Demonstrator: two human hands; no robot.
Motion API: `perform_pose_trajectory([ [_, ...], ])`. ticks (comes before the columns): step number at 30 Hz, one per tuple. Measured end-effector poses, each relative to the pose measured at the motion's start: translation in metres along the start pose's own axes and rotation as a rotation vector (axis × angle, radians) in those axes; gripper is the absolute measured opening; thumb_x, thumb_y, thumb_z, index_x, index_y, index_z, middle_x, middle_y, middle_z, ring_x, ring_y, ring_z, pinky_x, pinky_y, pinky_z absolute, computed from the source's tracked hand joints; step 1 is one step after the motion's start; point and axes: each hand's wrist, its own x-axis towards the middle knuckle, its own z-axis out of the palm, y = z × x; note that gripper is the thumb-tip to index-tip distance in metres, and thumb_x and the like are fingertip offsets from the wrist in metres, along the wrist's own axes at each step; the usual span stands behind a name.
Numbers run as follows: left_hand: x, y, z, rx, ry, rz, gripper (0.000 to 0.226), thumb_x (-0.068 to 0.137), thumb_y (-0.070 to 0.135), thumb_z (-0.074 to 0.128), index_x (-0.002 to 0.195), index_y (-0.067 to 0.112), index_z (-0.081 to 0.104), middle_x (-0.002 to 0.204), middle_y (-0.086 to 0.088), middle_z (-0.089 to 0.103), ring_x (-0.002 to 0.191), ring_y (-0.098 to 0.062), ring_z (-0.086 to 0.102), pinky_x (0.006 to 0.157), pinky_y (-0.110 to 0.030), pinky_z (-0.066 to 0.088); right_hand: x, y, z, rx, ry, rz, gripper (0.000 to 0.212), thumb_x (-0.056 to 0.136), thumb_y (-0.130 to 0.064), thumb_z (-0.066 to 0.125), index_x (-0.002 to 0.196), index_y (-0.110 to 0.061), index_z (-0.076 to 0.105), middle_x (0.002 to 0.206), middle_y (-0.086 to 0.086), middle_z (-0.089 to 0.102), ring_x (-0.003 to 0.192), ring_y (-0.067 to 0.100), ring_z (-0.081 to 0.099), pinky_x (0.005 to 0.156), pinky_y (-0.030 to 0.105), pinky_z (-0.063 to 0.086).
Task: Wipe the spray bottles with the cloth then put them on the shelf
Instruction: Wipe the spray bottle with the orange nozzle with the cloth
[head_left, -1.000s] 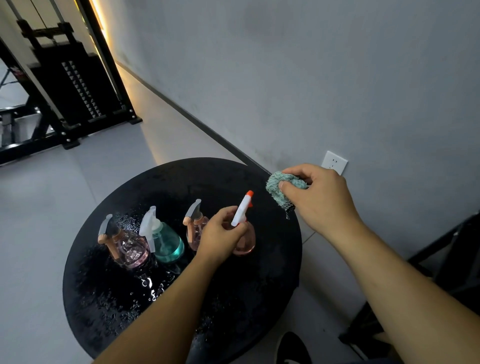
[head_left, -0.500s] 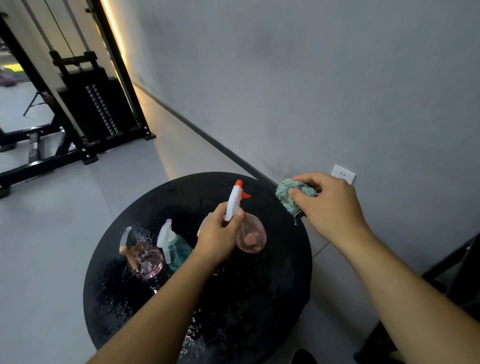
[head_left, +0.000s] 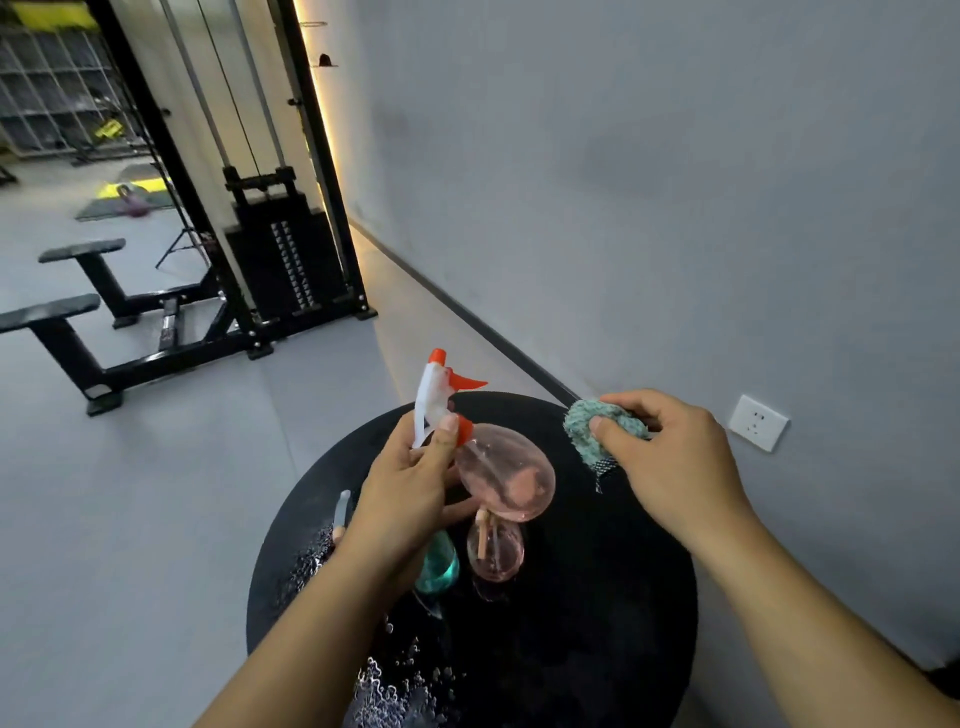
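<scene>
My left hand (head_left: 410, 493) grips the neck of a pink round spray bottle (head_left: 506, 475) with a white and orange trigger head, held tilted above the round black table (head_left: 597, 623). My right hand (head_left: 675, 462) pinches a bunched teal cloth (head_left: 592, 431) just right of the bottle, apart from it. On the table below stand a second pink bottle (head_left: 493, 553) and a teal bottle (head_left: 439, 564), partly hidden by my left hand. A grey trigger (head_left: 343, 506) of another bottle shows left of my wrist.
Water drops (head_left: 395, 680) lie on the table's near left side. A grey wall with a white socket (head_left: 758, 422) runs on the right. A black cable weight machine (head_left: 280, 260) and benches (head_left: 78, 312) stand on the grey floor at the far left.
My left hand has lifted the pink bottle higher off the table and tilted it. The view has risen toward the room. The cloth hand stays beside the bottle.
</scene>
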Motion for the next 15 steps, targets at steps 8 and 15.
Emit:
perform_pose_trajectory([
  [8,0.003,0.006,-0.039,-0.039,0.148,0.048,0.03,0.1,0.051,0.062,0.125,0.034,0.067,0.117,-0.001,0.081,0.11,-0.023,0.079,0.093,-0.051,0.065,-0.001,-0.031,0.049,0.091,-0.069,-0.091,0.016,0.091,-0.026,0.078,0.105,-0.035,0.077,0.099,-0.021,0.074,0.093,-0.007,0.068,0.074,0.008,0.052],
  [15,0.0,0.007,-0.054,-0.062,0.093,0.058,0.032,0.109,0.043,0.051,0.136,0.029,0.063,0.121,-0.002,0.081,0.111,-0.024,0.079,0.092,-0.05,0.065,-0.003,-0.058,0.098,0.112,-0.162,-0.204,0.026,0.094,-0.022,0.075,0.118,-0.031,0.076,0.113,-0.019,0.068,0.102,-0.009,0.063,0.074,-0.001,0.046],
])
